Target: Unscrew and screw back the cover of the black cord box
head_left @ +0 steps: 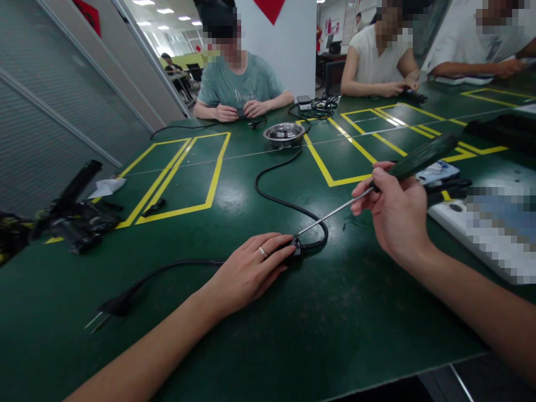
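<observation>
A: Where is room opening around the metal bowl [283,134]?
B: Near-left of it, green table [234,195] is lying bare but for 1 small black clip [153,207].
A: What is blocking?
B: The black cable [272,196] is snaking nearward from the bowl, a screwdriver [422,158] is slanting over its loop, and a white device [456,216] is crowding the near right.
</observation>
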### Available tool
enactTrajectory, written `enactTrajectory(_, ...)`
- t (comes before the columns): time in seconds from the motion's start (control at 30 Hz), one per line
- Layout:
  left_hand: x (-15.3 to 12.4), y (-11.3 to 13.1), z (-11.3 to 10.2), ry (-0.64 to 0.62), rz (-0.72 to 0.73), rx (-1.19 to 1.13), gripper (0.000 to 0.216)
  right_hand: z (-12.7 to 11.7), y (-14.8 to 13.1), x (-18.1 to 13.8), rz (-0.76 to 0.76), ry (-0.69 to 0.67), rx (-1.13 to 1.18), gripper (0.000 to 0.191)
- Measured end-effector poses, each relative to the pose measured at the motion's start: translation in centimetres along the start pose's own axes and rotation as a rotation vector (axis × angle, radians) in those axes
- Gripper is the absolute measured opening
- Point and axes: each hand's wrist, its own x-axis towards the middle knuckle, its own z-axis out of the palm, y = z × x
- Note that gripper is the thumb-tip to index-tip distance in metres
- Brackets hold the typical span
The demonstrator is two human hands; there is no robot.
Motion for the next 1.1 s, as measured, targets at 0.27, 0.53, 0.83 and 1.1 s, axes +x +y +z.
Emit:
enactTrajectory(0.27, 0.13, 0.10, -0.20, -0.010, 0.010, 0.015, 0.040, -0.08, 0.24, 0.10, 0.000, -0.014, 0.010, 0.016)
enactTrajectory(0.53, 0.09, 0.11, -0.12, 0.003, 0.020, 0.012, 0.042, 0.03, -0.24, 0.23, 0.005, 0.034, 0.008, 0.015)
enactTrajectory(0.83, 0.09, 0.06, -0.03, -0.010, -0.007, -0.004, 0.045, -0.18, -0.02, 0.46, 0.002, 0.026, 0.000, 0.014)
enactTrajectory(1.1, 0.07, 0.03, -0.02, -0.027, -0.031, 0.001, 0.046, -0.07, -0.07, 0.16, 0.004, 0.010, 0.008, 0.015)
